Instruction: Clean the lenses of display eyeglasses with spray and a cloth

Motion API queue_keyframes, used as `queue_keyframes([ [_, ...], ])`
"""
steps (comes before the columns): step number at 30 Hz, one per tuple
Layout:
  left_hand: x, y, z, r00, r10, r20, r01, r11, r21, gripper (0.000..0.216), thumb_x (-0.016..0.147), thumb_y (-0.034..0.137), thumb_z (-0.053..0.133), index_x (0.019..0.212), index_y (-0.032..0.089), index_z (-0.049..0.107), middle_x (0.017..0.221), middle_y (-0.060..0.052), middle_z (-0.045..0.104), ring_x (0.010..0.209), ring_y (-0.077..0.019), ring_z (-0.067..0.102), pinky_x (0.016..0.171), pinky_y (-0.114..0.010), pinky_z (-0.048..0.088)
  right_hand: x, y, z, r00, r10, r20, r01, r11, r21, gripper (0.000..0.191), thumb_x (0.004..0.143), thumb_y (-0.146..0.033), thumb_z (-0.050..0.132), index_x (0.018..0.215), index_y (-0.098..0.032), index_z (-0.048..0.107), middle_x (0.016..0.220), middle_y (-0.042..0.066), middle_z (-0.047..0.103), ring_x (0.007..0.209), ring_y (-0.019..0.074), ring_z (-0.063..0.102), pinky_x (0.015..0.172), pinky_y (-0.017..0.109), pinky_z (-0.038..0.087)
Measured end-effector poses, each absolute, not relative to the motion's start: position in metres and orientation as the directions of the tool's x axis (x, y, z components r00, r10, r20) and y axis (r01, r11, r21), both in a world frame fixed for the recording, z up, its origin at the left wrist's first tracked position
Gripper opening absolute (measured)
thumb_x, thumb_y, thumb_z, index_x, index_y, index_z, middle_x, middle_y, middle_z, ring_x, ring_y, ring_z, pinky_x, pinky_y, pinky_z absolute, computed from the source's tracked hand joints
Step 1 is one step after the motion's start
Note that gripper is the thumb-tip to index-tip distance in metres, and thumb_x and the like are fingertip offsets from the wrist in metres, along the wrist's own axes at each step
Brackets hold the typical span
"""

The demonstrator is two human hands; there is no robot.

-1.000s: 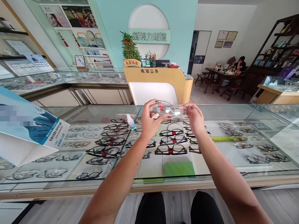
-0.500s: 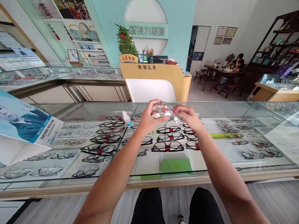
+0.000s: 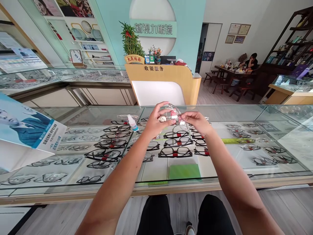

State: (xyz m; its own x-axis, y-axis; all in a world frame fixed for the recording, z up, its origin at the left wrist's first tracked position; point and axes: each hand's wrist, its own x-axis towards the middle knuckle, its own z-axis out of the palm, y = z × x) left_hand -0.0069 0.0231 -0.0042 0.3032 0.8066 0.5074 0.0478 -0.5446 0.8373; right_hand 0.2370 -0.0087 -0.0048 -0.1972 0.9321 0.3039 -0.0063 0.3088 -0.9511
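I hold a pair of clear-framed glasses (image 3: 175,115) with a red tag above the glass counter (image 3: 220,114). My left hand (image 3: 154,122) pinches the left side of the frame and also keeps a small whitish object (image 3: 161,119) against its palm. My right hand (image 3: 197,121) pinches the right side of the glasses. The frame looks turned or folded between the two hands. Below them, inside the case, lie rows of black frames (image 3: 174,152) with red tags.
A small spray bottle (image 3: 132,122) stands on the counter left of my hands. A blue-and-white display card (image 3: 26,133) sits at the left. A green cloth (image 3: 184,171) lies in the case. Behind are a cashier desk (image 3: 166,85) and a seated person (image 3: 250,63).
The glasses were held spread out flat between my hands a second ago; now my hands have come closer together and the frame is turned or folded.
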Motion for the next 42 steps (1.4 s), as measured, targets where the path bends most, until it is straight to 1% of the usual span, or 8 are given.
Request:
queue_keyframes([
  [4, -0.001, 0.021, -0.009, 0.052, 0.783, 0.62, 0.205, -0.616, 0.76, 0.077, 0.08, 0.043, 0.098, 0.147, 0.026, 0.063, 0.12, -0.007, 0.085, 0.066, -0.0123, 0.061, 0.069, -0.031, 0.054, 0.232, -0.003, -0.01, -0.068, 0.91, 0.409, 0.014, 0.411, -0.912, 0.045, 0.082, -0.069, 0.095, 0.093, -0.025, 0.092, 0.099, 0.004, 0.089, 0.096, 0.0264, 0.076, 0.101, 0.045, 0.06],
  [9, 0.01, 0.007, -0.01, 0.046, 0.731, 0.681, 0.306, -0.659, 0.687, 0.019, 0.094, 0.041, 0.083, 0.1, 0.023, 0.081, 0.091, -0.002, 0.08, 0.073, -0.0161, 0.066, 0.072, -0.032, 0.053, 0.223, 0.002, -0.018, 0.013, 0.862, 0.506, 0.117, 0.502, -0.857, 0.039, 0.091, -0.064, 0.087, 0.091, -0.025, 0.091, 0.102, 0.005, 0.09, 0.103, 0.0307, 0.081, 0.102, 0.047, 0.063],
  [14, 0.021, 0.001, -0.016, 0.141, 0.791, 0.595, 0.203, -0.611, 0.765, 0.028, 0.095, 0.051, 0.082, 0.099, 0.024, 0.088, 0.102, -0.007, 0.089, 0.096, -0.0258, 0.081, 0.091, -0.038, 0.062, 0.204, -0.001, -0.03, 0.089, 0.773, 0.628, 0.281, 0.585, -0.761, 0.024, 0.1, -0.045, 0.077, 0.095, -0.026, 0.091, 0.118, 0.009, 0.09, 0.116, 0.0319, 0.084, 0.109, 0.047, 0.064],
  [21, 0.018, 0.009, -0.016, 0.023, 0.893, 0.45, 0.19, -0.446, 0.875, 0.042, 0.088, 0.064, 0.086, 0.095, 0.022, 0.089, 0.088, -0.004, 0.086, 0.082, -0.0233, 0.076, 0.079, -0.035, 0.059, 0.186, -0.015, -0.035, 0.022, 0.69, 0.723, 0.47, 0.631, -0.617, 0.025, 0.107, -0.033, 0.066, 0.118, -0.027, 0.088, 0.141, 0.012, 0.086, 0.138, 0.0325, 0.079, 0.119, 0.048, 0.062],
  [27, 0.007, 0.02, -0.013, -0.008, 0.899, 0.438, 0.213, -0.426, 0.879, 0.047, 0.083, 0.067, 0.089, 0.094, 0.021, 0.089, 0.089, -0.005, 0.085, 0.078, -0.0213, 0.071, 0.073, -0.033, 0.054, 0.198, -0.015, -0.026, 0.089, 0.684, 0.724, 0.455, 0.618, -0.641, 0.026, 0.102, -0.031, 0.066, 0.124, -0.026, 0.079, 0.11, 0.007, 0.089, 0.104, 0.0277, 0.084, 0.095, 0.041, 0.063],
  [32, -0.002, 0.039, 0.003, 0.309, 0.845, 0.436, 0.518, -0.534, 0.668, 0.031, 0.092, 0.052, 0.081, 0.098, 0.023, 0.09, 0.102, -0.007, 0.09, 0.091, -0.0263, 0.077, 0.083, -0.035, 0.054, 0.246, 0.01, -0.02, 0.388, 0.665, 0.638, 0.492, 0.436, -0.754, 0.028, 0.111, -0.036, 0.048, 0.11, -0.024, 0.074, 0.069, -0.003, 0.058, 0.061, 0.0203, 0.053, 0.069, 0.035, 0.045],
  [37, 0.014, 0.067, 0.02, 0.571, 0.815, 0.094, 0.783, -0.576, 0.235, 0.023, 0.092, 0.037, 0.075, 0.102, 0.026, 0.092, 0.101, -0.005, 0.09, 0.084, -0.0253, 0.074, 0.072, -0.035, 0.042, 0.266, 0.02, -0.019, 0.406, 0.698, 0.59, 0.548, 0.33, -0.768, 0.025, 0.115, -0.033, 0.041, 0.104, -0.027, 0.062, 0.077, -0.001, 0.057, 0.063, 0.021, 0.049, 0.069, 0.035, 0.035],
  [42, 0.034, 0.085, 0.016, 0.597, 0.798, -0.077, 0.801, -0.59, 0.097, 0.029, 0.087, 0.037, 0.072, 0.107, 0.029, 0.092, 0.103, -0.006, 0.09, 0.088, -0.0272, 0.074, 0.072, -0.036, 0.043, 0.261, 0.018, -0.017, 0.295, 0.809, 0.508, 0.619, 0.243, -0.747, 0.035, 0.119, -0.035, 0.038, 0.085, -0.03, 0.045, 0.072, 0.0, 0.055, 0.065, 0.0231, 0.047, 0.069, 0.035, 0.031],
])
